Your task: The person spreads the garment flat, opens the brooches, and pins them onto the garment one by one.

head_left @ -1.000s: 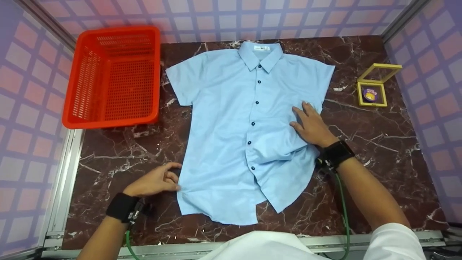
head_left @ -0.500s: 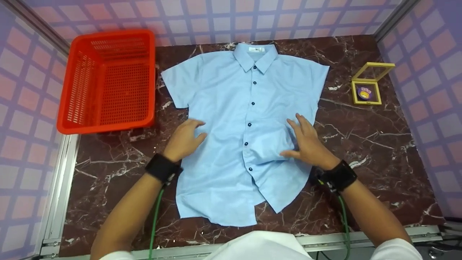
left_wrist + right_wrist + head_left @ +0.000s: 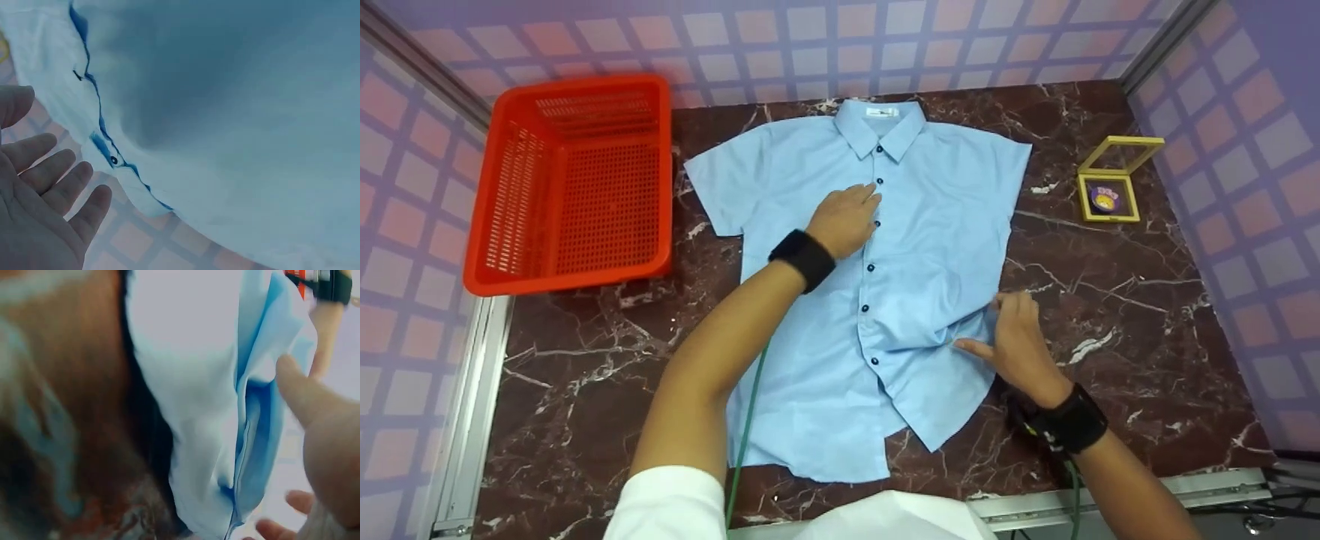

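A light-blue short-sleeved button-up shirt (image 3: pixel 930 240) lies front up, collar (image 3: pixel 881 127) toward the back wall. My left hand (image 3: pixel 844 221) is over its chest, fingertips at the dark-buttoned placket; in the left wrist view the fingers (image 3: pixel 59 154) are spread and relaxed. My right hand (image 3: pixel 1021 349) is at the shirt's right side edge, with thumb and fingers apart. The thumb (image 3: pixel 306 391) overlaps a bunched fold (image 3: pixel 259 422) in the right wrist view, and the other fingers are partly hidden there. Creases run from that hand toward the lower buttons.
A red plastic basket (image 3: pixel 660 247) stands at the back left. A small yellow-framed case (image 3: pixel 1110 217), lid raised, sits at the right with a round purple badge inside. Checked walls (image 3: pixel 810 52) enclose the dark marble-patterned table (image 3: pixel 607 420). A green cable (image 3: pixel 750 427) trails from the left wrist.
My left hand has moved from the shirt's lower left edge up to the chest by the placket. My right hand has slid down to the right side edge.
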The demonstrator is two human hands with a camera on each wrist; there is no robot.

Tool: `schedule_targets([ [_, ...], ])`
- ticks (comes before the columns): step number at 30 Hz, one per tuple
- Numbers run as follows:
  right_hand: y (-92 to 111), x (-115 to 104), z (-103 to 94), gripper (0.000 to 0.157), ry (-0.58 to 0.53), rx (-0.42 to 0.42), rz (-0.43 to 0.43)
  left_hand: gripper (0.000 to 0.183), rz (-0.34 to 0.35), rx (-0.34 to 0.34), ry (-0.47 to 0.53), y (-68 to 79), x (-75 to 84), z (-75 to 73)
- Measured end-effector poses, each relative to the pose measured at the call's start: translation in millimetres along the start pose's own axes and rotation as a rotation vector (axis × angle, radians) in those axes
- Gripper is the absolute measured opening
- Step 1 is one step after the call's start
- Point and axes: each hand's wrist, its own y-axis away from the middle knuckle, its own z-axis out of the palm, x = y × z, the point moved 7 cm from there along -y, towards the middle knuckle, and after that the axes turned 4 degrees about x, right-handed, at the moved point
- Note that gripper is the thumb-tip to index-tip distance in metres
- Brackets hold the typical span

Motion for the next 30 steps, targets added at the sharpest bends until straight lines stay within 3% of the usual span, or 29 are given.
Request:
schedule_targets([
  [3, 8.4, -3.8, -1.6, 0.056, -0.020, -0.041, -0.010, 0.056, 0.019, -0.043, -0.072, -26.0, 10.5, 7.4],
  [7, 18.3, -10.7, 5.7, 0.034, -0.065, -0.175, -0.049, 0.061, 0.045, -0.096, -0.115, -55.4, 19.5, 19.6],
  [12, 28.3, -14.7, 14.1, 0.049, -0.047, -0.240, -0.127, 0.067, 0.038, -0.203, -0.170, -79.6, 19.5, 39.4],
  [15, 32.7, -15.4, 14.3, 0.053, -0.012, -0.268, -0.144, 0.069, 0.007, -0.242, -0.199, -85.1, 15.2, 51.6],
  [18, 35.5, -16.1, 12.0, 0.056, 0.031, -0.318, -0.156, 0.070, -0.036, -0.239, -0.212, -85.5, 11.1, 57.7],
  [23, 40.0, -11.9, 2.6, 0.057, 0.028, -0.398, -0.147, 0.070, -0.063, -0.205, -0.203, -82.8, 14.1, 52.6],
  [30, 47.2, -1.4, -9.7, 0.041, -0.034, -0.489, -0.080, 0.069, -0.061, -0.191, -0.174, -87.9, 19.4, 48.7],
])
